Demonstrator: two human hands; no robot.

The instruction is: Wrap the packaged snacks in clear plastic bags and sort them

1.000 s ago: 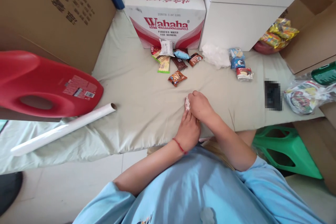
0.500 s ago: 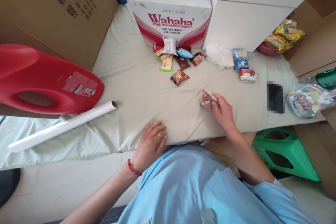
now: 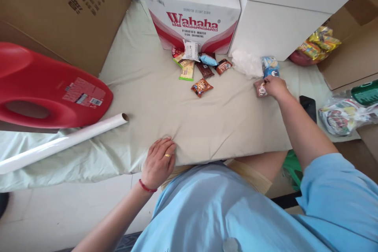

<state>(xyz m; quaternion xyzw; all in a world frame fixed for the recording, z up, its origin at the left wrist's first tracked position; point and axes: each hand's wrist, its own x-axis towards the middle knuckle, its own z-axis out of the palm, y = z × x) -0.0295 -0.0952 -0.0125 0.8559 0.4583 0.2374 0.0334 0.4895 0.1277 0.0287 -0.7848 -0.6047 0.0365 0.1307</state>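
My right hand point(image 3: 277, 87) is closed on a small reddish-brown snack packet point(image 3: 261, 88), at the right of the cloth-covered table. Just beyond it lie blue snack packets point(image 3: 269, 63), partly covered by the fingers. The red-and-white packet seen there earlier is mostly hidden behind my hand. At the table's front edge my left hand point(image 3: 159, 158) lies on the cloth, fingers loosely stretched and holding nothing. A pile of wrapped snacks point(image 3: 186, 71) sits against the Wahaha box, with an orange-brown cookie packet point(image 3: 201, 87) in front of it.
The Wahaha carton point(image 3: 193, 23) and white boxes point(image 3: 283, 27) stand along the back. Crumpled clear plastic point(image 3: 246, 62) lies beside the blue packets. On the left are a red jug point(image 3: 53, 86) and a white roll point(image 3: 67, 141). A black phone point(image 3: 308, 107) and a bagged item point(image 3: 339, 116) are on the right.
My right hand has carried the reddish-brown packet right and away from me, to beside the blue packets. My left hand has slid slightly left along the table edge.
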